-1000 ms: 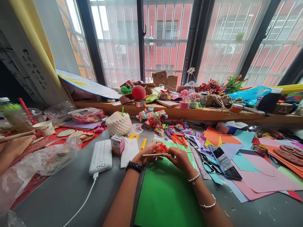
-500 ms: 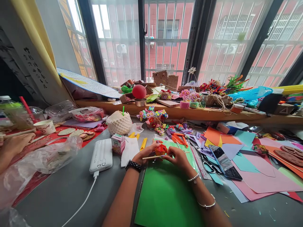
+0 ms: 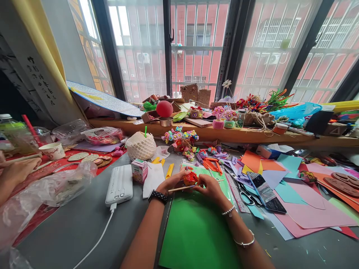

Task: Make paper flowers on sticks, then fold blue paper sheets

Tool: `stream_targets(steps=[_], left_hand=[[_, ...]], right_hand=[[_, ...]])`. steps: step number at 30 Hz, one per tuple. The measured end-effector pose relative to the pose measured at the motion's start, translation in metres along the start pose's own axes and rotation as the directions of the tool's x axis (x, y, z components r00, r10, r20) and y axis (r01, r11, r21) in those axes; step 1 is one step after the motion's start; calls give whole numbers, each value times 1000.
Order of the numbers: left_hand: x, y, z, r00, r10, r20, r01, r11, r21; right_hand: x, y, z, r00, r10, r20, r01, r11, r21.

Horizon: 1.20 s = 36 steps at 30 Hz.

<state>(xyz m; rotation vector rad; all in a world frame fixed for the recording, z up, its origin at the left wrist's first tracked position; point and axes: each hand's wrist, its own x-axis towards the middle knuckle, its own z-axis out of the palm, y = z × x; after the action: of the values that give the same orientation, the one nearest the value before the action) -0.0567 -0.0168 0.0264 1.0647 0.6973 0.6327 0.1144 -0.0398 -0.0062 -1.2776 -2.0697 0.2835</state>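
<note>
My left hand [image 3: 171, 182], with a dark dotted band at the wrist, is closed around a small orange-red folded paper piece [image 3: 190, 178] over the green sheet. A thin pale wooden stick [image 3: 178, 189] lies crosswise just below the paper piece, running from my left palm to my right fingertips. My right hand [image 3: 209, 186] pinches thumb and forefinger at the stick, right against the paper piece. Its fingertips partly cover the contact. Beneath both hands lies the green sheet [image 3: 199, 228] on the grey table.
Scissors [image 3: 249, 198], a phone [image 3: 266, 192] and coloured paper [image 3: 305, 201] lie to the right. On the left are a white power bank [image 3: 120, 185], a small drink carton [image 3: 139, 170] and a netted coconut [image 3: 141, 145]. Another person's hand [image 3: 21, 170] is at far left.
My right fingers have shifted slightly at the stick, and its tilt has changed a little. The paper piece stays in my left hand.
</note>
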Motion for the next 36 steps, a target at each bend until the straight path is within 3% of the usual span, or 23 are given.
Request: stream_targets(steps=[10,22,29,31,33,36], left_hand=[[0,1,5,998,-54,-15,52,995,-90],[1,-1,2,999,-44,20,46,995,-88],[4,-1,-2,996,58,-65,-61,997,-41],[4,2,-2,990,96,-104,-101,994,-47],[3,5,-2,982,126,-141,-134,990,-51],[2,7,-1,968,138,-210,-150,988,-42]], right_hand=[[0,1,1,1000,14,13,-14,1000,23],[0,1,0,1000,-4,6,4,1000,11],[1,0,-2,1000,8,-23,-5,995,102],[1,1,-7,996,28,-81,-15,987,158],[1,4,-14,970,99,-221,-55,979,198],[-2,17,-21,845,281,-456,-247,960,135]])
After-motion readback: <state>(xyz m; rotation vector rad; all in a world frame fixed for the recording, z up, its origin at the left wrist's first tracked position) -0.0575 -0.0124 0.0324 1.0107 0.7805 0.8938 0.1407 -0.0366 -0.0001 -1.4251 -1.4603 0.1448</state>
